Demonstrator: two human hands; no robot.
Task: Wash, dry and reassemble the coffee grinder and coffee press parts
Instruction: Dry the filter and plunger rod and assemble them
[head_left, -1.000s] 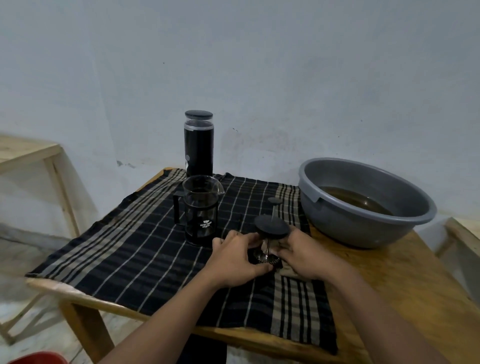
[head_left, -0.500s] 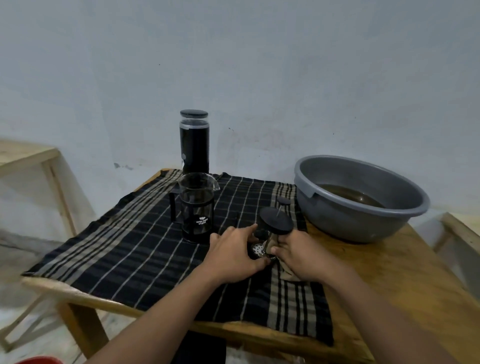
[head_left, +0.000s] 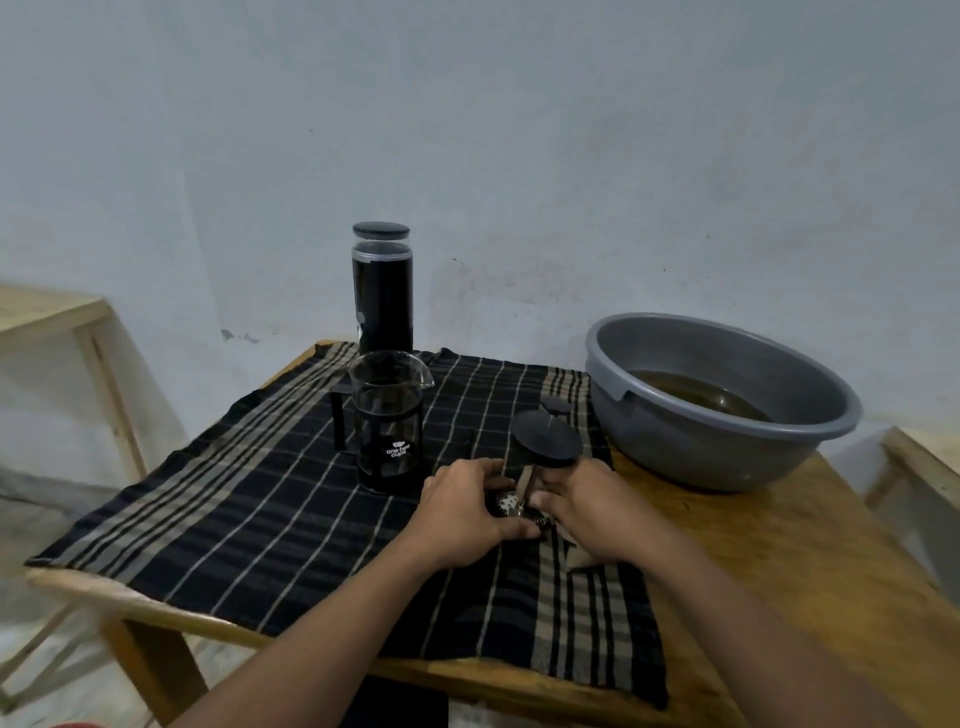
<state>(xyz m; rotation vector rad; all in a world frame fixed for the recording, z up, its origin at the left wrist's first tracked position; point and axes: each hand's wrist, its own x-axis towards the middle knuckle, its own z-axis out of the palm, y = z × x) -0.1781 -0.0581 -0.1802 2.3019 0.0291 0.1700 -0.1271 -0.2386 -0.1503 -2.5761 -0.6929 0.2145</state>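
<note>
Together both forearms reach in from the bottom edge and meet over the near right part of the checked cloth (head_left: 260, 493) that covers the wooden desk (head_left: 810, 545). The left hand (head_left: 465, 512) lies knuckles up, wrist straight. Its fingers curl round the left side of the metal filter disc (head_left: 506, 503) at the foot of the plunger (head_left: 544, 436). The right hand (head_left: 589, 512) faces it, fingers bent, pinching the right side of the same disc. The two hands nearly touch, with the plunger clamped between them. The plunger leans away from the person, its wide black top and small knob (head_left: 556, 404) raised above the knuckles. Just left of the hands the glass coffee press (head_left: 387, 421) stands upright on the cloth, with the black grinder (head_left: 382, 296) upright behind it. A grey basin (head_left: 675, 431) holding brownish water sits on the bare desk to the right.
</note>
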